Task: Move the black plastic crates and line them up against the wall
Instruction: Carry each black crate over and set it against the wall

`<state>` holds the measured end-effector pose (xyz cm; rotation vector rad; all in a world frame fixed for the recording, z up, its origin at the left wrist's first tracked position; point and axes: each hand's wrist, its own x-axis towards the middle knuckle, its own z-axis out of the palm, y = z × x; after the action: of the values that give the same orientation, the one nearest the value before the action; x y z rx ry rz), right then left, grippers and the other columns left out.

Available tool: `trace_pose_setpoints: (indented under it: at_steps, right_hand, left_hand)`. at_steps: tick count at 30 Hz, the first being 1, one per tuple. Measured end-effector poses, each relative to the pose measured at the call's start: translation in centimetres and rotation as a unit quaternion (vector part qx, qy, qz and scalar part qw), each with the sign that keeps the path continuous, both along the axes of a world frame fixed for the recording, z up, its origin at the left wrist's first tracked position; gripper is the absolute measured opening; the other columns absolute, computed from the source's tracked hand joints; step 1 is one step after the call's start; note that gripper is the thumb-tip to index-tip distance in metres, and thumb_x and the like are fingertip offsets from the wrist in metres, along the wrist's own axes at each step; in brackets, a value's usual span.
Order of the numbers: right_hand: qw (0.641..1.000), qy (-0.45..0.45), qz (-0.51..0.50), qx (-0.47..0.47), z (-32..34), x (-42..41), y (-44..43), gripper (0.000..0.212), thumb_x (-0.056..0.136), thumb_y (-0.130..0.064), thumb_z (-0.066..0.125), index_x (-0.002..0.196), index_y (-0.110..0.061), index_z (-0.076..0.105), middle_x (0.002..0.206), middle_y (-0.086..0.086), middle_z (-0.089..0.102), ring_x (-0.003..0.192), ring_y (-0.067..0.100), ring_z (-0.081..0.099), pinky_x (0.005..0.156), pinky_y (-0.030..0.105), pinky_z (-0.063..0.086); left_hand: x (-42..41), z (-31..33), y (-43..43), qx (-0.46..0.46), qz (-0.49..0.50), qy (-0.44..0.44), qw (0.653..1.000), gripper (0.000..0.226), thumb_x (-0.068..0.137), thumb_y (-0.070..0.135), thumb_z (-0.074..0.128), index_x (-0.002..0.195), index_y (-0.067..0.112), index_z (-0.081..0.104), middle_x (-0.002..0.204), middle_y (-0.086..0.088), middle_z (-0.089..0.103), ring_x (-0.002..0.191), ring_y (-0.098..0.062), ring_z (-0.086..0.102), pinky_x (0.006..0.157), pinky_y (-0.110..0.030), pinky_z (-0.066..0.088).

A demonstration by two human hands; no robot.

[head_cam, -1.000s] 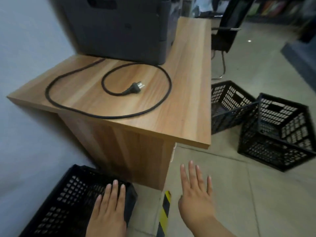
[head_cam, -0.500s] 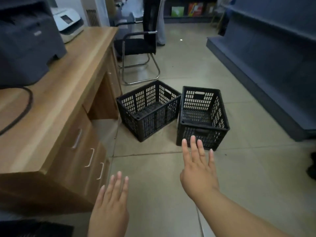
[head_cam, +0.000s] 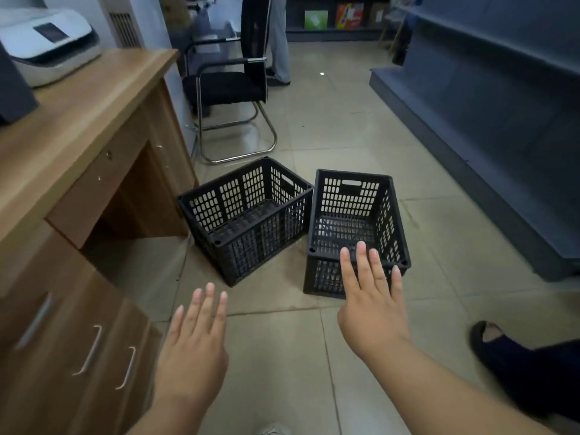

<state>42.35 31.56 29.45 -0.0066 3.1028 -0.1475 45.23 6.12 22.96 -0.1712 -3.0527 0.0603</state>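
- Two black plastic crates stand on the tiled floor (head_cam: 361, 127) at centre frame: left crate (head_cam: 248, 219), turned at an angle, and right crate (head_cam: 356, 227), their upper corners touching or nearly so.
- Left hand (head_cam: 196, 346), lower centre: fingers straight, held together, holding nothing, apart from both crates.
- Right hand (head_cam: 372, 304), right of centre: fingers straight and slightly spread, overlapping the right crate's near rim; contact cannot be confirmed.
- Wooden desk (head_cam: 81, 127) with drawers fills the left side.
- Black chair (head_cam: 229, 86) at upper centre.
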Motion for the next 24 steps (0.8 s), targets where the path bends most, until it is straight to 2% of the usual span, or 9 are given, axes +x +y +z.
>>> trace_pose_setpoints:
  at_steps: [4,6,7,9,11,13,17,21,24]
  right_hand:
    - [1.000,-0.010,0.019,-0.004,-1.2,-8.8,-1.5,0.087,0.093,-0.018,0.033,0.120,-0.027,-0.049,0.127,-0.004,-0.057,0.118,0.014,-0.050,0.097,0.040,-0.036]
    - [0.999,-0.022,0.024,-0.003,-2.0,-13.7,-2.9,0.085,0.093,-0.017,0.032,0.124,-0.026,-0.047,0.126,-0.003,-0.056,0.121,0.015,-0.047,0.104,0.043,-0.031]
    - [0.999,-0.033,0.024,-0.004,-2.2,-16.0,-3.8,0.085,0.093,-0.017,0.032,0.124,-0.026,-0.046,0.125,-0.003,-0.056,0.123,0.014,-0.045,0.105,0.043,-0.029]
    - [0.998,-0.048,0.027,-0.014,-2.9,-20.3,-5.6,0.084,0.094,-0.020,0.033,0.124,-0.026,-0.045,0.127,-0.004,-0.054,0.124,0.013,-0.043,0.105,0.043,-0.027]
    - [0.998,-0.059,0.031,-0.016,-3.8,-24.2,-7.0,0.082,0.094,-0.021,0.033,0.126,-0.026,-0.043,0.131,-0.004,-0.050,0.125,0.012,-0.041,0.106,0.043,-0.024]
    - [0.997,-0.069,0.038,-0.016,-4.4,-27.6,-8.1,0.082,0.094,-0.021,0.033,0.128,-0.027,-0.041,0.132,-0.004,-0.049,0.125,0.011,-0.041,0.105,0.042,-0.024]
    - [0.995,-0.081,0.060,-0.002,-6.0,-33.5,-9.1,0.083,0.093,-0.020,0.034,0.129,-0.028,-0.040,0.132,-0.005,-0.049,0.124,0.010,-0.042,0.104,0.041,-0.029]
    - [0.993,-0.089,0.082,0.011,-8.0,-39.1,-9.5,0.083,0.093,-0.022,0.035,0.128,-0.029,-0.040,0.129,-0.007,-0.053,0.124,0.010,-0.043,0.094,0.036,-0.038]
    - [0.990,-0.107,0.093,0.019,-9.9,-43.5,-9.6,0.082,0.094,-0.024,0.034,0.129,-0.029,-0.039,0.134,-0.005,-0.048,0.126,0.011,-0.041,0.104,0.040,-0.029]
  left_hand:
    - [-8.1,-1.7,-1.0,-0.020,0.016,-0.026,0.999,0.074,0.055,0.018,0.064,0.128,0.005,0.055,0.138,-0.014,0.049,0.133,-0.027,0.026,0.113,-0.033,-0.004]
    - [-12.5,-2.0,-1.6,-0.012,0.035,-0.035,0.999,0.084,0.052,0.016,0.078,0.131,0.005,0.051,0.140,-0.015,0.046,0.133,-0.026,0.028,0.111,-0.034,-0.003]
    - [-14.5,-2.0,-2.0,-0.014,0.051,-0.042,0.998,0.088,0.056,0.017,0.078,0.136,0.006,0.044,0.145,-0.015,0.039,0.138,-0.025,0.024,0.110,-0.034,-0.006]
    - [-18.0,-1.8,-2.6,-0.025,0.073,-0.033,0.996,0.087,0.073,0.021,0.067,0.146,0.011,0.019,0.154,-0.010,0.008,0.142,-0.021,0.002,0.108,-0.032,-0.016]
    - [-21.4,-2.0,-3.2,0.002,0.077,-0.031,0.997,0.081,0.088,0.025,0.049,0.145,0.016,-0.008,0.148,-0.004,-0.021,0.136,-0.017,-0.020,0.110,-0.032,-0.020]
    - [-24.2,-2.1,-3.9,0.004,0.095,-0.093,0.991,0.074,0.095,0.029,0.033,0.137,0.018,-0.027,0.141,-0.002,-0.036,0.130,-0.017,-0.033,0.109,-0.035,-0.019]
    - [-29.1,-3.2,-5.0,0.012,0.131,-0.129,0.983,0.068,0.097,0.031,0.026,0.136,0.017,-0.028,0.139,-0.001,-0.038,0.128,-0.015,-0.035,0.107,-0.036,-0.018]
    - [-33.3,-4.9,-5.8,0.020,0.154,-0.158,0.975,0.069,0.097,0.034,0.026,0.133,0.017,-0.030,0.138,-0.002,-0.038,0.128,-0.015,-0.035,0.108,-0.036,-0.017]
    - [-36.6,-6.5,-6.1,0.034,0.174,-0.162,0.971,0.067,0.098,0.037,0.024,0.132,0.017,-0.030,0.138,-0.003,-0.038,0.128,-0.015,-0.034,0.110,-0.037,-0.016]
